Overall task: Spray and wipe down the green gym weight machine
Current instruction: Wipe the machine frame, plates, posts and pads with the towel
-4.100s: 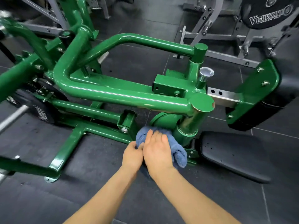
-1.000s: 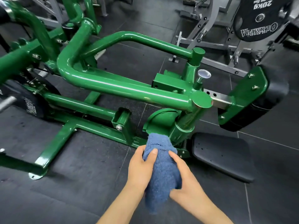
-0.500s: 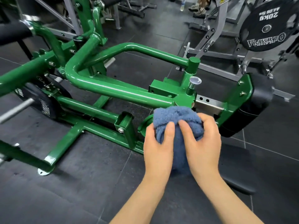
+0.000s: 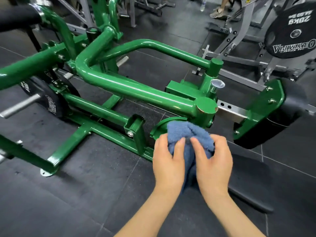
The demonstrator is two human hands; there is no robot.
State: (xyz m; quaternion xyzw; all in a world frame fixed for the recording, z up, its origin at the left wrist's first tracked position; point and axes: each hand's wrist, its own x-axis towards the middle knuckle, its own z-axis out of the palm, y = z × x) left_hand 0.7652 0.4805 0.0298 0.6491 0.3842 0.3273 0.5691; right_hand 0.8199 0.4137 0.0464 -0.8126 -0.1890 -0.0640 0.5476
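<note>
The green weight machine (image 4: 130,89) fills the left and centre, its thick tube running to a capped post at the right. A bunched blue towel (image 4: 188,132) is held in front of that post, just below the cap. My left hand (image 4: 168,161) grips the towel's left side with curled fingers. My right hand (image 4: 213,161) grips its right side, thumb across the front. Whether the towel touches the post cannot be told. No spray bottle is in view.
A black padded seat (image 4: 253,183) lies on the floor to the lower right. A green-backed black pad (image 4: 266,113) stands at the right. Grey racks with a black 20 kg plate (image 4: 294,31) are behind. A person's foot (image 4: 218,13) shows at the far top.
Both hands lifted the towel from the machine's low base and bunched it. Since half a second ago the towel sits slightly lower, uncovering the post's cap.
</note>
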